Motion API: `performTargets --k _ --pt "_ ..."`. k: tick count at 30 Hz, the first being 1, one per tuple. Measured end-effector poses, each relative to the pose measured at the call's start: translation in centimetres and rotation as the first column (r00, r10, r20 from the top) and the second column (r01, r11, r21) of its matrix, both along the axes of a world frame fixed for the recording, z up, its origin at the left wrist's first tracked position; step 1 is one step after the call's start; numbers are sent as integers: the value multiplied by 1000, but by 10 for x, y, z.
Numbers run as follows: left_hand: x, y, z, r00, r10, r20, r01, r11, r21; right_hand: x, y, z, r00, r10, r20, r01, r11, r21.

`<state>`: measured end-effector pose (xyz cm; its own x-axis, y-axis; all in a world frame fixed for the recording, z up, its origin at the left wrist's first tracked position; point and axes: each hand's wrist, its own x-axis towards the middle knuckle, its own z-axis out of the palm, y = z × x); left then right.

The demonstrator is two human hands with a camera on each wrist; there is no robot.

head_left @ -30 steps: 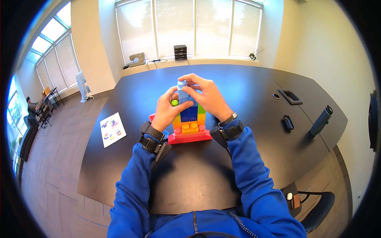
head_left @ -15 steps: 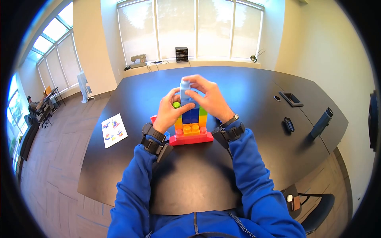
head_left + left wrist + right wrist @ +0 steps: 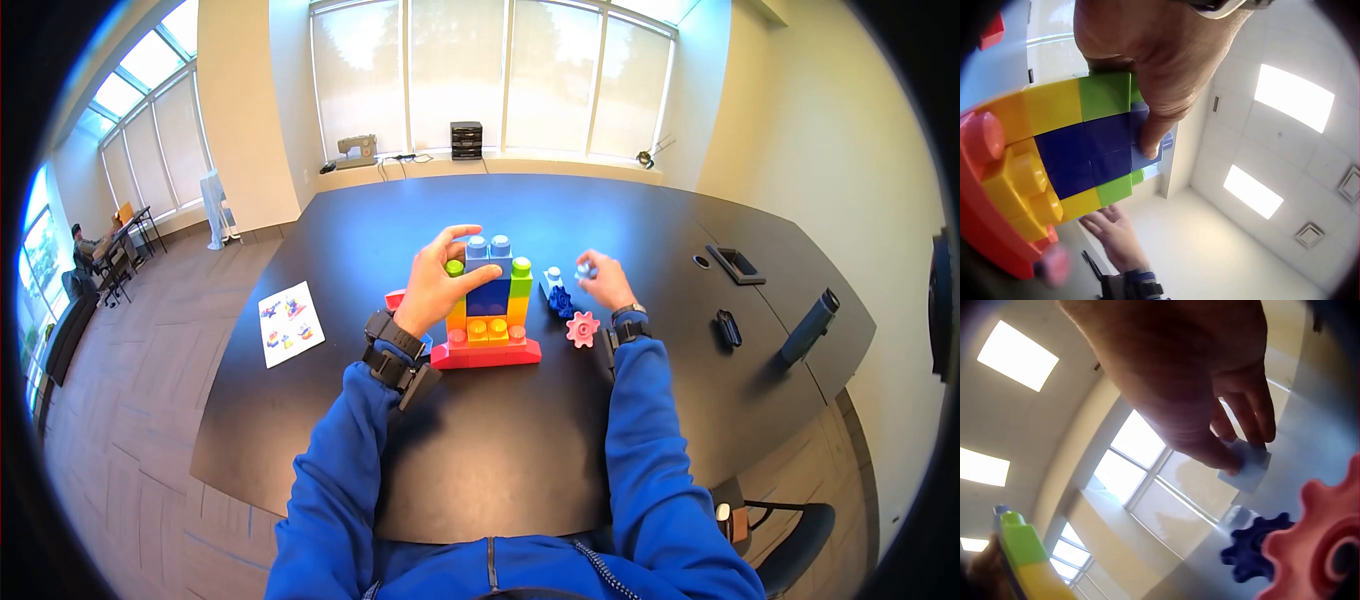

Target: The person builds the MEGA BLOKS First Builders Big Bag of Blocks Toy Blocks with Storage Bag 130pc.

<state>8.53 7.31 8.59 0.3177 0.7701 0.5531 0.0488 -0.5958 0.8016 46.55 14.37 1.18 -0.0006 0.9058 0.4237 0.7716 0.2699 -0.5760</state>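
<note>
A block structure stands upright on the table: red base (image 3: 487, 355), yellow and green side columns, dark blue middle (image 3: 487, 297) and light blue studs on top. My left hand (image 3: 440, 279) grips its upper part, thumb across the front near the top, as the left wrist view (image 3: 1147, 62) also shows. Right of the structure, my right hand (image 3: 606, 284) pinches a light blue block (image 3: 1246, 465) between thumb and fingers. Close to that hand lie a dark blue gear (image 3: 561, 302), a pink gear (image 3: 582, 329) and another light blue piece (image 3: 552, 277).
A sheet with colored pictures (image 3: 292, 324) lies at the left of the table (image 3: 480, 450). Red and blue pieces show behind my left wrist. To the right are a dark case (image 3: 728, 329), a bottle (image 3: 810, 328) and a table socket frame (image 3: 735, 265).
My right hand has moved off the structure's top to the right, with a light blue block in its fingers. The tall light blue top piece is gone from the structure. My left hand stays there.
</note>
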Motion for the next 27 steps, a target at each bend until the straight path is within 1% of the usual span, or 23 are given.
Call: performTargets --k 2,3,4,6,7,9,10,12,13,14,16,17,18,19,20,21,22,23,24,26,27 --pt "0 0 1 1000 -3 0 3 1000 -10 2 -2 -16 982 -62 180 74 995 -60" --pt "0 1 0 1000 -19 19 19 1000 -14 6 1 -20 971 -26 237 44 996 -72" --pt "0 0 -1 999 -36 37 37 999 -19 3 4 -19 971 -26 236 45 996 -77" --pt "1 -4 3 999 -32 32 33 998 -45 -9 12 -17 968 -26 251 -13 988 153" --pt "1 -5 4 999 -24 26 26 998 -60 -21 11 -16 968 -24 252 -14 989 148" --pt "1 -3 1 999 -25 29 26 997 -66 -53 10 -10 966 -11 258 -11 996 83" --pt "0 -1 1 999 -27 31 29 997 -68 -64 8 -11 967 -8 255 -14 996 87" --pt "0 1 -2 999 -33 30 35 998 -45 -78 4 -16 903 -39 428 40 999 6" --pt "0 1 -1 998 -43 35 44 999 -28 -82 6 -14 883 -27 469 33 999 -6" --pt "-1 0 0 998 -43 36 44 999 -20 -84 6 -12 882 -30 469 33 999 1" --pt "-1 -1 1 999 -48 14 48 998 -34 -86 2 -5 943 52 329 -83 993 82" --pt "-1 -1 1 999 -49 13 50 998 -38 -85 4 5 963 131 237 -171 973 157" --pt "0 0 2 999 -50 16 51 998 -38 -84 6 15 962 130 240 -171 973 156" --pt "-1 1 1 998 -56 16 56 998 -27 -91 -8 40 980 200 16 -198 957 213" --pt "-2 1 -1 998 -59 16 60 998 -19 -99 -22 63 940 272 -205 -213 939 270" --pt "-2 1 -2 998 -54 21 55 998 -27 -104 -30 82 940 275 -203 -219 940 261" --pt "0 1 -1 998 -60 34 61 998 -20 -109 -37 98 865 405 -296 -299 890 343" --pt "0 1 -1 997 -67 45 68 998 -13 -115 -47 111 764 526 -373 -359 827 432" --pt "-1 1 -1 997 -65 46 66 998 -19 -122 -62 122 763 525 -376 -361 830 426" --pt "0 1 -2 997 -43 63 45 998 -31 -136 -88 141 763 589 -266 -477 791 383" --pt "1 2 -3 996 -42 74 45 999 -30 -143 -94 143 784 581 -217 -484 792 373"
